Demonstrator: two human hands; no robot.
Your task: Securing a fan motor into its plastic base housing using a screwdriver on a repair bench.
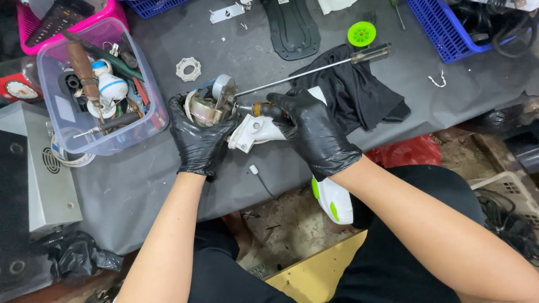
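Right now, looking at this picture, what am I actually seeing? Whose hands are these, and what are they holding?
There is no machine at work here: a person wears a camera on the head, so you look down at their own two hands in black gloves. The left hand cups a round metal motor. The right hand grips a screwdriver with an amber handle over a white plastic housing. They work above a grey covered table. On it lie a long thin screwdriver, a crumpled black cloth, a green plastic wheel and a clear plastic tub of tools.
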